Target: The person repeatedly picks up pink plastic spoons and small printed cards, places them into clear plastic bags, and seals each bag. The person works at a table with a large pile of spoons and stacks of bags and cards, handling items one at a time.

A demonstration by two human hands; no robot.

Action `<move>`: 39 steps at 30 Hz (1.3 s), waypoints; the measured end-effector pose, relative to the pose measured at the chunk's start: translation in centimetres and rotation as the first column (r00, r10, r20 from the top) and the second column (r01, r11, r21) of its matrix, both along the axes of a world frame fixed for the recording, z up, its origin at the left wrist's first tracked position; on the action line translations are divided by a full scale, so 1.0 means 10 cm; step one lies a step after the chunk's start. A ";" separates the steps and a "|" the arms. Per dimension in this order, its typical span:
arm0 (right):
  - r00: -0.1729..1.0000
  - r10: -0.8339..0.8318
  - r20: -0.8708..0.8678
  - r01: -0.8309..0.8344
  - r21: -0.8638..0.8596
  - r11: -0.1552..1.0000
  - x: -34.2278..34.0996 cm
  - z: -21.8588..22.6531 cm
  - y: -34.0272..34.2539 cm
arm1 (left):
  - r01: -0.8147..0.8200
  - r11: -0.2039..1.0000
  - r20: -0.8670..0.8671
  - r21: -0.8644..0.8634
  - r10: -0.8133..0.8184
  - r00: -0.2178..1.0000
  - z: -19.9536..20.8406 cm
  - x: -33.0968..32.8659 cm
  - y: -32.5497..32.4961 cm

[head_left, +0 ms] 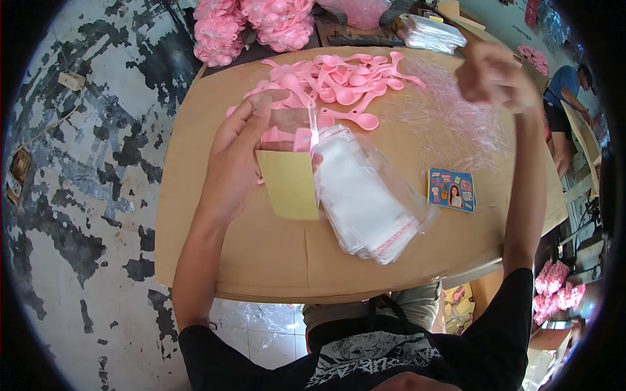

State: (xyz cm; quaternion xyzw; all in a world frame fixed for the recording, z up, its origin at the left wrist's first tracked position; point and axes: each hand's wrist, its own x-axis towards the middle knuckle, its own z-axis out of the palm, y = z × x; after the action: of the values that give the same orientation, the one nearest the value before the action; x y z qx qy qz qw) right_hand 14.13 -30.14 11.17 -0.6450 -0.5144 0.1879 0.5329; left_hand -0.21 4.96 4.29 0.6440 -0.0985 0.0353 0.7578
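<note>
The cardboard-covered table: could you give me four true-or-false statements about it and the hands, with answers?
1. The left hand holds a clear bag and a yellow card. True.
2. The right hand rests on the bag stack. False: the right hand is raised, apart from the bag stack.
3. The loose spoons are pink. True.
4. The blue printed cards lie left of the bag stack. False: they lie right of it.
</note>
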 end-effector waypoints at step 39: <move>0.938 -0.323 -0.129 0.340 0.153 0.928 -0.74 -1.01 1.32 | 0.141 0.990 0.009 0.023 -0.141 0.990 -0.32 0.08 -0.13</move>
State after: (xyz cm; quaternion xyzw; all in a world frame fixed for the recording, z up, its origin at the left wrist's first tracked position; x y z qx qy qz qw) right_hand 6.76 -16.98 1.07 -0.6637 -0.3846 0.0821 0.6362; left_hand 0.63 3.64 1.08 0.6436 -0.1481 -0.0161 0.7507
